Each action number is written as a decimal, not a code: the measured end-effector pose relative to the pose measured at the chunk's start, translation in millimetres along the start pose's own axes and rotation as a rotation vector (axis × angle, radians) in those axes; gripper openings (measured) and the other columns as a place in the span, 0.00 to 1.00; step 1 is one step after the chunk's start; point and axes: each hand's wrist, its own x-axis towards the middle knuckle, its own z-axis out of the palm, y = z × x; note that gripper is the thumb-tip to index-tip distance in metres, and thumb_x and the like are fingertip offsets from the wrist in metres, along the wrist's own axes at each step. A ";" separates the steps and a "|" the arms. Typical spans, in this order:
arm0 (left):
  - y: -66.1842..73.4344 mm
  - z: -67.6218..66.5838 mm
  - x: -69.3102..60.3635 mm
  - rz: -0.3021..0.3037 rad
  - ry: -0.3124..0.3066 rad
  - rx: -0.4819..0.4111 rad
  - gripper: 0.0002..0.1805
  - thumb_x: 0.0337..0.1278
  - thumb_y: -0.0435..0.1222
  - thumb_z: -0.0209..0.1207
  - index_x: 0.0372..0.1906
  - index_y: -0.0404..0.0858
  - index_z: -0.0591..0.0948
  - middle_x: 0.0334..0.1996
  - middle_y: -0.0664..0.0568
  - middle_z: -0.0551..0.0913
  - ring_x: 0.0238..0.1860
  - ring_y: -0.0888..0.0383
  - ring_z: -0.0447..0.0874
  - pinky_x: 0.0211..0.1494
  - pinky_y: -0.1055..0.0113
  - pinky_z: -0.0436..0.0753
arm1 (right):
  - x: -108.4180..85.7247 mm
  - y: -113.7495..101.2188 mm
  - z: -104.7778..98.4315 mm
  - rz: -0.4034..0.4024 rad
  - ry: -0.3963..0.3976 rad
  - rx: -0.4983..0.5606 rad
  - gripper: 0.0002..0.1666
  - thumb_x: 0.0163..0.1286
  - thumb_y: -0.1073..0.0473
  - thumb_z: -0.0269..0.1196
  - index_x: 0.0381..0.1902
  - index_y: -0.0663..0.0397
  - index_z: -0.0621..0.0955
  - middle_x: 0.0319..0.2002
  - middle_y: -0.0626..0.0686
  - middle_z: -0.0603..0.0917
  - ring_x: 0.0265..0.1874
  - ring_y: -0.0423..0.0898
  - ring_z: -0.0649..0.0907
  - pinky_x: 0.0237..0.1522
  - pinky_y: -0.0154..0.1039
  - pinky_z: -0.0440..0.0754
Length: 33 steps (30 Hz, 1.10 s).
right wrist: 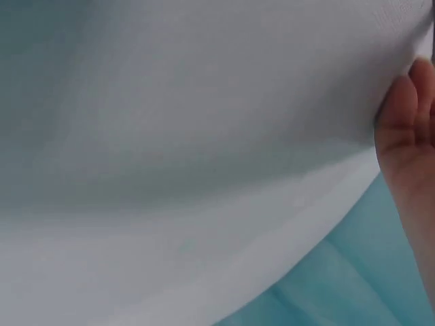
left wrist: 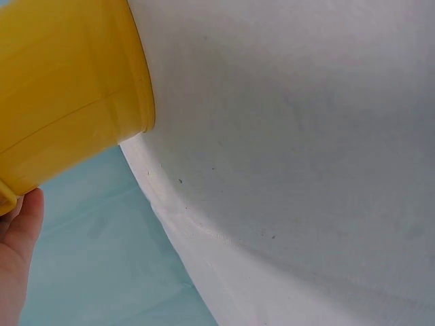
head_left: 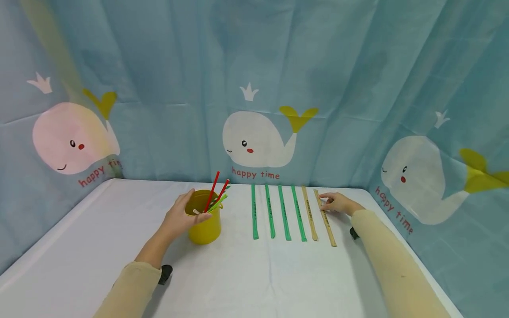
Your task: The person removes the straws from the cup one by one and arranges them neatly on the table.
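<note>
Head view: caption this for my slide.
Left hand gripping a yellow bucket, right hand at the rightmost of six strips on a white table.

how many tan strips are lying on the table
2: the outer strip at the row's right end, by the right hand; the inner strip to its left, beside a green strip.

Bright, even head view, soft shadows on the white tabletop (head_left: 258,274), dimmer wrist views, right one blurred

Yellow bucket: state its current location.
In the head view, the yellow bucket is left of centre, left of the leftmost green strip, in the person's left grip.
</note>
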 end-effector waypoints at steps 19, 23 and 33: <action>1.3 -1.9 -0.9 0.010 -0.009 0.006 0.61 0.50 0.61 0.64 0.77 0.35 0.45 0.73 0.35 0.49 0.69 0.31 0.53 0.66 0.35 0.61 | -29.5 -12.1 5.8 0.074 -0.141 -0.092 0.39 0.71 0.53 0.61 0.74 0.59 0.60 0.21 0.51 0.72 0.19 0.43 0.69 0.25 0.34 0.71; 0.5 -1.7 0.0 0.016 -0.004 0.000 0.61 0.50 0.61 0.65 0.77 0.35 0.45 0.73 0.34 0.49 0.69 0.31 0.53 0.66 0.35 0.61 | -24.8 -12.0 5.8 0.086 -0.138 -0.116 0.38 0.73 0.54 0.59 0.74 0.58 0.59 0.17 0.49 0.70 0.17 0.42 0.68 0.23 0.33 0.70; -1.0 -0.8 0.8 0.012 -0.004 -0.008 0.61 0.50 0.61 0.66 0.77 0.35 0.45 0.74 0.34 0.49 0.70 0.31 0.52 0.67 0.35 0.60 | -20.5 -11.4 4.2 0.158 -0.153 -0.063 0.37 0.75 0.54 0.56 0.76 0.52 0.56 0.16 0.48 0.67 0.15 0.41 0.64 0.22 0.32 0.67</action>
